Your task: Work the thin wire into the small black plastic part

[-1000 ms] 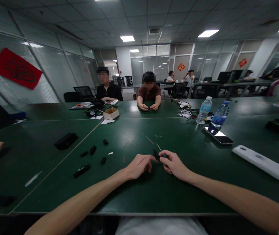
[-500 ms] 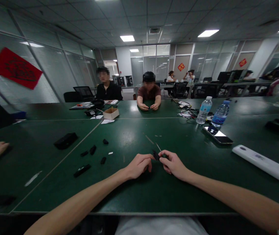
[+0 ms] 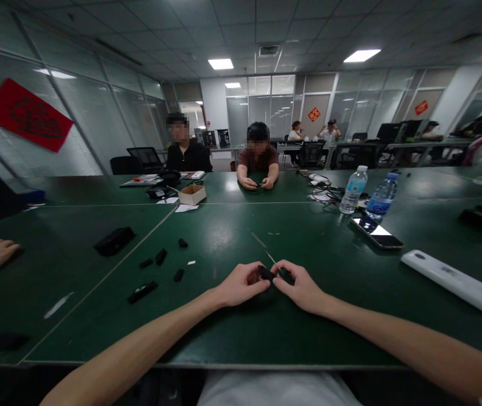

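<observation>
1. I see a big room with glass walls, and a long green bench (image 3: 232, 332) goes across it. A small open box (image 3: 193, 197) sits on the bench, so I tell every place from that box.
2. My left hand (image 3: 240, 283) is closer to me than the box and to its right. Its fingers and thumb are bent in, with just a small gap, and they hold a small black part (image 3: 265, 273).
3. My right hand (image 3: 302, 286) is close to me too, farther right of the box. Its fingers are curled around a thin tool (image 3: 285, 275) with a dark handle. I can't tell if its fingertips touch the black part.
4. On my side of the box, and a bit left, lie some little black pieces (image 3: 161, 257). A bigger black case (image 3: 114, 241) is farther left.
5. Well to the right of the box stand two water bottles (image 3: 354, 192). Also right of it, but nearer me, are a phone (image 3: 376, 233) and a long white thing (image 3: 455, 280).
6. Behind the box and to its right, a person in a brown shirt (image 3: 252, 160) leans on the bench.
</observation>
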A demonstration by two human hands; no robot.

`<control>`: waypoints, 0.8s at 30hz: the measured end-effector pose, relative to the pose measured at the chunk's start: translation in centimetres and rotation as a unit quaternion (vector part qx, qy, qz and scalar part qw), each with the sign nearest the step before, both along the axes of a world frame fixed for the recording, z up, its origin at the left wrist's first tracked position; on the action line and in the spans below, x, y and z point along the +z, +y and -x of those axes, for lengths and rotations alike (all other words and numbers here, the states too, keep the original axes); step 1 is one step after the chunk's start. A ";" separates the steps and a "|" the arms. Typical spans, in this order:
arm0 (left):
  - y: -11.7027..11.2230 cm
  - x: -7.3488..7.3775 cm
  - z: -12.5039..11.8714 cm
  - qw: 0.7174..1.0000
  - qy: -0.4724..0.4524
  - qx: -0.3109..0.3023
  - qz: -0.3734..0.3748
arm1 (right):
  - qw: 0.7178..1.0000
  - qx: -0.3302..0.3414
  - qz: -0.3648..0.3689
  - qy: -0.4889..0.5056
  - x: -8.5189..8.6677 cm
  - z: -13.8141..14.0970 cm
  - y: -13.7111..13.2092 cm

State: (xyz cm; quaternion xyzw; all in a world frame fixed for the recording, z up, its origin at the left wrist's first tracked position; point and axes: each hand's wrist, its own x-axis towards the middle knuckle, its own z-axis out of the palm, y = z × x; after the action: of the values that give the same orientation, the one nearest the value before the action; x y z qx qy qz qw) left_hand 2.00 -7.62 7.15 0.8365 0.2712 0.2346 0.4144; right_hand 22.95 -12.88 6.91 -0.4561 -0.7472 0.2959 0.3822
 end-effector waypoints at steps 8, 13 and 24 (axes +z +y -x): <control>-0.4 1.0 0.1 0.996 0.028 -0.078 -0.035 | 0.992 0.058 -0.080 -0.079 0.0 0.1 -0.7; -0.2 0.5 0.3 0.995 0.047 -0.070 -0.058 | 0.990 0.059 -0.094 -0.085 -0.2 0.2 -0.6; -0.1 0.3 0.1 0.987 0.047 -0.110 -0.111 | 0.985 0.095 -0.117 -0.088 -0.3 0.1 -0.4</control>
State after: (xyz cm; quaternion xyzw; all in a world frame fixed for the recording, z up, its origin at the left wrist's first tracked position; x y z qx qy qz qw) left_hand 1.85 -7.77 7.41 0.9122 0.1689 0.1764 0.3291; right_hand 22.85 -13.27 6.65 -0.3594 -0.8474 0.2002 0.3356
